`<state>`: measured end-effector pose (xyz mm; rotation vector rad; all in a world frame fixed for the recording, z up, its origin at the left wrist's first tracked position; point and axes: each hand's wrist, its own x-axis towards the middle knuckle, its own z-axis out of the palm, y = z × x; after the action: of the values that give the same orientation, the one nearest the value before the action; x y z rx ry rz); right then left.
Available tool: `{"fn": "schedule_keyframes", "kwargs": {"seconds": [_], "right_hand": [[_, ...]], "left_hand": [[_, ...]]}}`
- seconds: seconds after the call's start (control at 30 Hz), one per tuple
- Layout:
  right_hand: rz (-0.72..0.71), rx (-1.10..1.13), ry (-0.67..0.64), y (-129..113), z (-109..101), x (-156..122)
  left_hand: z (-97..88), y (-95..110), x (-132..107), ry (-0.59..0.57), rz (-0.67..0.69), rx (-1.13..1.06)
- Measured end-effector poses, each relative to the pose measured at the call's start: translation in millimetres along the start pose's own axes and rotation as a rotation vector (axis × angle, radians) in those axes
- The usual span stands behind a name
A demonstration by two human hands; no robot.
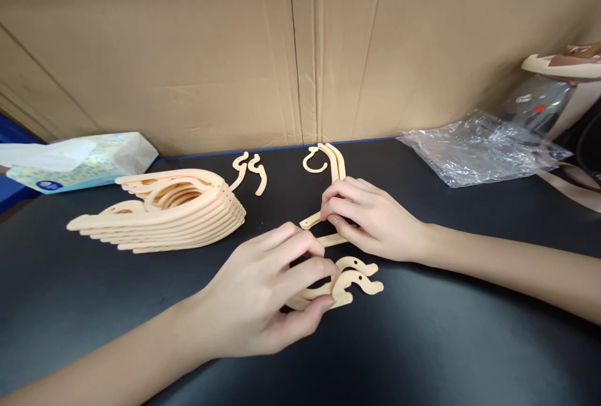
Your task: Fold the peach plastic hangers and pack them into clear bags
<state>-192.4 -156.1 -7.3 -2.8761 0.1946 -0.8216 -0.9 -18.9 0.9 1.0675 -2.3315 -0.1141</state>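
My left hand [277,287] is closed around a pair of pale wooden-coloured curved hanger pieces [361,281] at the front middle. Their wavy ends with small holes stick out past my thumb; the rest is under my fingers. Farther back, my right hand [373,218] has its fingers bent down and pinched over a flat hanger arm [310,221]. A second flat strip [332,239] runs between the two hands. Beyond my right fingertips, more curved arms [337,159] lie beside a round hook [314,168]; how they join is hidden by the hand.
On the left lies a stack of folded hangers [188,224], with two small curved pieces [257,174] behind it. A tissue pack [107,159] rests at the back left. Crumpled clear plastic [488,149] and a clear bag [539,102] occupy the back right. A cardboard wall [211,49] borders the black table.
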Motion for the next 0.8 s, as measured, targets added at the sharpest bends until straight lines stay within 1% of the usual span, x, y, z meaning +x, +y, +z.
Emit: {"fn": "schedule_keyframes", "kwargs": {"seconds": [0.17,0.4,0.8], "right_hand": [[-0.002,0.002,-0.001,0.6,0.5,0.0],[0.004,0.008,-0.010,0.2,0.1,-0.2],[0.000,0.003,-0.015,-0.2,0.3,0.6]], "left_hand": [[-0.7,-0.9,1.1,-0.030,0.001,0.004],[-0.1,-3.8,0.1,-0.116,0.008,0.026],[1.1,-4.0,0.9,-0.094,0.007,-0.012]]}}
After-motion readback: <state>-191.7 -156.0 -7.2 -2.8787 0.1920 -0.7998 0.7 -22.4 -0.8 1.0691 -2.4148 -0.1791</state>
